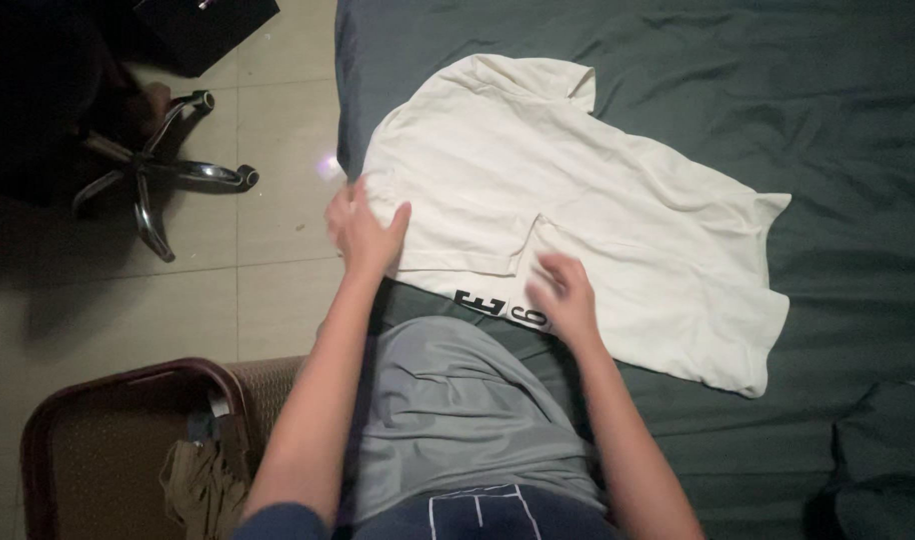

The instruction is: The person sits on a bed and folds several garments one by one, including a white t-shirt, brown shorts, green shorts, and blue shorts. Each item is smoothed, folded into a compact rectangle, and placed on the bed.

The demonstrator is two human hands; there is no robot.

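Note:
A white T-shirt lies partly folded on a dark green bed sheet; black print shows along its near edge. My left hand rests on the shirt's left edge with fingers spread, pressing the fabric. My right hand lies flat on the shirt's near edge beside the print, slightly blurred. Neither hand grips anything that I can see.
A chair with a dark red frame and brown cloth on its seat stands at lower left. An office chair's metal base sits on the tiled floor at upper left. A dark garment lies on the bed's lower right.

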